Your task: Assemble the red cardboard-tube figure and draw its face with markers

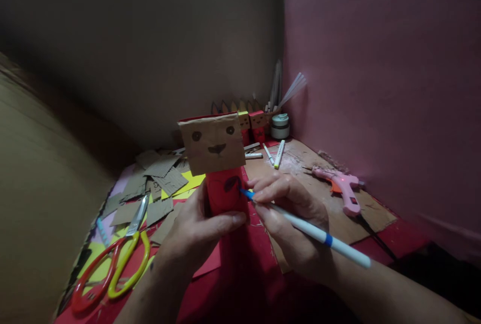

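Note:
My left hand (203, 228) is wrapped round the red body of a cardboard figure (213, 146), holding it upright. Its square brown head bears two drawn eyes and a dark mouth. A dark leaf-like shape is drawn on the red body. Pinched in my right hand (293, 208) is a white marker (311, 228) with a blue band. The marker's blue tip end meets the red body beside the dark drawing; whether it touches I cannot tell. Scissors (130, 254) with one red and one yellow handle lie to the left of my left hand.
Cardboard scraps (165, 178) and yellow paper (193, 181) cover the left side. A pink glue gun (343, 188) lies on a cardboard sheet (361, 218) at right. Smaller red figures (258, 126), a pale green jar (280, 126) and loose markers (279, 154) are behind. Walls close in at back and right.

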Tool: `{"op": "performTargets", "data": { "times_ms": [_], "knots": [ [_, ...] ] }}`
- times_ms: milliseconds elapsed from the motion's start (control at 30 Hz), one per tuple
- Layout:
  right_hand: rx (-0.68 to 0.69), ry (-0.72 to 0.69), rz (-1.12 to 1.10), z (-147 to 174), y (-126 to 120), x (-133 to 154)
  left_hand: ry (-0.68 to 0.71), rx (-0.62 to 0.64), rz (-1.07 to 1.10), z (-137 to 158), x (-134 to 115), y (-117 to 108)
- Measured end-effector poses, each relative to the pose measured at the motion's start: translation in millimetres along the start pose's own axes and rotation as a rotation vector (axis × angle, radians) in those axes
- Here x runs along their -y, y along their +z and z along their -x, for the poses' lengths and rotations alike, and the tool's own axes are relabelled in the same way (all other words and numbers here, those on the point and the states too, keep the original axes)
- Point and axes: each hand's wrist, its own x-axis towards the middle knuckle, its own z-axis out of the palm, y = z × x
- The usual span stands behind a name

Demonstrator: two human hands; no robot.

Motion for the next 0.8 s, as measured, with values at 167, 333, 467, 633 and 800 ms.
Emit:
{"op": "performTargets", "data": {
  "times_ms": [167,333,467,633,800],
  "knots": [
    [-0.007,0.004,-0.012,-0.3,1.6,1.1,-0.009,0.001,0.007,0.9,-0.7,0.8],
    [-0.009,0.017,-0.018,-0.8,1.7,0.6,-0.022,0.005,0.041,1.1,-0.5,1.4],
    [-0.004,0.001,-0.023,-1.0,0.6,1.1,-0.013,0.012,0.026,1.5,0.6,0.1],
    [-0.013,0.007,-0.020,-1.8,1.8,0.8,-0.017,0.026,0.023,0.9,3.0,-2.1],
    [0.003,-0.011,-0.015,-0.8,-0.4,-2.0,-0.011,0.028,0.015,-0.7,1.1,-0.7]
  ]
}}
